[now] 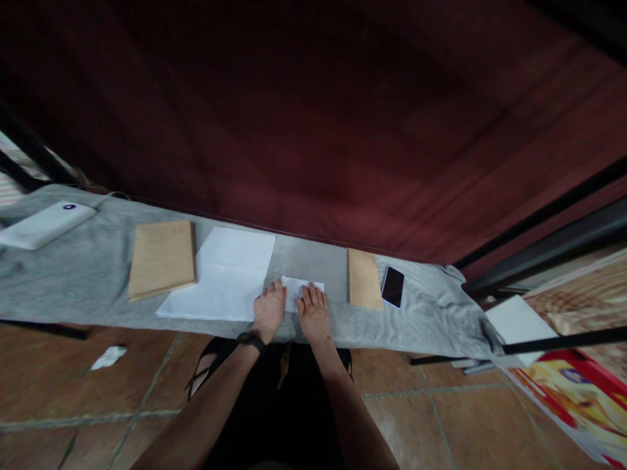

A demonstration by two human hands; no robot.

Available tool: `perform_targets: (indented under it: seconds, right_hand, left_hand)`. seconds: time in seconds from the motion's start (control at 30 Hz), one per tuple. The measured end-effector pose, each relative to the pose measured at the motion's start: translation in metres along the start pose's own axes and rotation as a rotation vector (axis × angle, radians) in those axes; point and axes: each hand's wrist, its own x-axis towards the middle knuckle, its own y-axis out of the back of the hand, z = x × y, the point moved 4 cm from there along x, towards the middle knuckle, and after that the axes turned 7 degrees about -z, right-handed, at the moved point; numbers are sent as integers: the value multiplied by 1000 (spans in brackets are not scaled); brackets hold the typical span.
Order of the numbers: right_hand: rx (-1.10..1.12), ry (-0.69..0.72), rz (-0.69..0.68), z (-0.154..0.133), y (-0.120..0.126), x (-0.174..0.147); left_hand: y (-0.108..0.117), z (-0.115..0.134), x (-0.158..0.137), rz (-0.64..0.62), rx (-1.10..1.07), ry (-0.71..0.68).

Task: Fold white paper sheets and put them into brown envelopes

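Small white paper (292,294) lay on the grey-covered table (337,326), directly before the person, with both hands at it. At its left edge was the left hand (269,309), a dark band (251,341) round the wrist; its fingers bent toward the paper, though whether they pinched it I could not tell. Over its right part the right hand (314,313) rested palm down, fingers loosely spread and gripping nothing. Left of the small white paper spread a large white sheet (223,281), creased across. Right of it lay a brown envelope (365,279), then a phone (393,286), dark screen up. Farther left, past the sheet, were stacked brown envelopes (162,258), and beyond those a white device (46,225). Behind the small white paper, past the table's far edge, hung dark red cloth (313,143).
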Motion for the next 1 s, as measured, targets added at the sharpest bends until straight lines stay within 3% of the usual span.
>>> perform_targets:
  seconds: [0.3,0.7,0.83,0.93,1.0]
  right_hand:
    - [-130,-119,16,8,-2,-9]
    - [-148,-166,21,10,-3,-13]
    - [-135,-186,-34,10,-1,-12]
    - [-119,-177,-86,10,1,-13]
    - [-106,-172,-110,11,2,-13]
  left_hand:
    - [-1,-2,-1,12,-26,-2]
    - [9,2,-7,66,0,18]
    - [7,25,-17,175,20,-212]
    - [-6,42,-20,138,-37,-415]
    - [-16,47,-19,86,-57,-459]
